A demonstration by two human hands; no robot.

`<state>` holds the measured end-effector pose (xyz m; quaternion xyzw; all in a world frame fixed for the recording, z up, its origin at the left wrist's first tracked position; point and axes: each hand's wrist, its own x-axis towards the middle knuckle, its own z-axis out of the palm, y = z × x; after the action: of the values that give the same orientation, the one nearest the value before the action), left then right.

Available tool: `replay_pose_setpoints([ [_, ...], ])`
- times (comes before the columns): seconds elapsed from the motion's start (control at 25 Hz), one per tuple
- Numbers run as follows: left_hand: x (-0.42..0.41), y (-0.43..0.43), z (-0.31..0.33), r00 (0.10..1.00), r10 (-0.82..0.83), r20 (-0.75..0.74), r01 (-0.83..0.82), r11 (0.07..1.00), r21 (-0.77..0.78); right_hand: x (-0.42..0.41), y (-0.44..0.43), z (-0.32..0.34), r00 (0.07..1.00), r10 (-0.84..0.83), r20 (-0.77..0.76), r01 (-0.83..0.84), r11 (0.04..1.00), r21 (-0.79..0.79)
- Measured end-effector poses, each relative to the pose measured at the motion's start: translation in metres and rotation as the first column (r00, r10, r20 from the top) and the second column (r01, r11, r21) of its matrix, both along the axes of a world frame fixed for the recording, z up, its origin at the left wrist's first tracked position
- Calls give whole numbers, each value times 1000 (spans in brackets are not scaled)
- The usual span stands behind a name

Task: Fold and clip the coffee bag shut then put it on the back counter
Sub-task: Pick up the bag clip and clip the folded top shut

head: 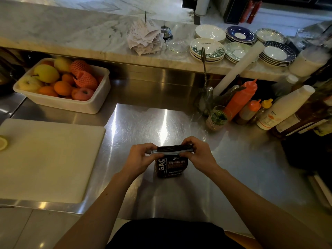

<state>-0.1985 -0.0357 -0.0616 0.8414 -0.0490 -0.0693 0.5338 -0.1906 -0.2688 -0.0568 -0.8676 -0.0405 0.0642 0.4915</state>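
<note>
A dark coffee bag [169, 168] with white lettering stands upright on the steel worktop [179, 123], near its front edge. The bag's top is folded over, and a long pale grey clip [172, 151] lies across the fold. My left hand [142, 157] pinches the clip's left end and the fold. My right hand [195, 153] pinches the right end. Whether the clip is snapped closed I cannot tell. Behind the worktop runs the raised marble counter [71, 33].
A white cutting board [46, 159] lies at the left. A tub of fruit [62, 83] sits at the back left. Sauce bottles [251, 103] and a glass [216, 117] crowd the right. Stacked plates [239, 44], receipts [143, 38] and a bell [166, 31] sit on the marble counter.
</note>
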Motion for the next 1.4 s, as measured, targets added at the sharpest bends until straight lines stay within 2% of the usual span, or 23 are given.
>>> replay_pose_setpoints([
  [0.2,3,5,-2,998,-67,9,66,994,92,0,-2,0,1000,13,11,-13,1000,15],
  [0.32,11,12,3,975,-219,44,185,904,386,0,-1,-1,1000,20,15,-20,1000,22],
  [0.4,16,14,9,954,-295,53,237,851,468,0,-1,0,999,35,18,-35,999,16],
  [0.48,18,14,12,944,-319,82,245,846,473,0,-2,9,993,103,49,-101,994,-53],
  [0.52,18,14,11,942,-322,98,242,849,469,2,-4,16,979,190,73,-176,970,-165],
  [0.56,17,12,11,941,-318,114,232,853,467,6,-4,24,946,313,85,-269,903,-334],
  [0.64,15,10,9,942,-306,138,209,857,471,14,8,38,851,523,46,-373,664,-648],
  [0.68,15,9,8,942,-302,145,204,861,467,17,17,42,818,575,23,-385,576,-722],
  [0.72,15,8,7,943,-299,145,204,866,457,18,28,43,800,601,5,-395,531,-750],
  [0.84,15,9,4,954,-275,116,205,886,415,17,53,39,783,621,-42,-421,479,-770],
  [0.96,14,9,4,959,-263,103,204,898,390,17,58,38,809,582,-88,-432,485,-760],
  [1.08,13,10,5,961,-251,118,184,896,405,17,50,38,816,576,-47,-414,525,-744],
  [1.28,12,13,3,965,-245,89,193,903,384,16,8,36,823,562,-86,-452,555,-698],
  [1.4,13,12,1,969,-228,95,183,921,344,16,-16,29,837,543,-69,-470,648,-599],
])
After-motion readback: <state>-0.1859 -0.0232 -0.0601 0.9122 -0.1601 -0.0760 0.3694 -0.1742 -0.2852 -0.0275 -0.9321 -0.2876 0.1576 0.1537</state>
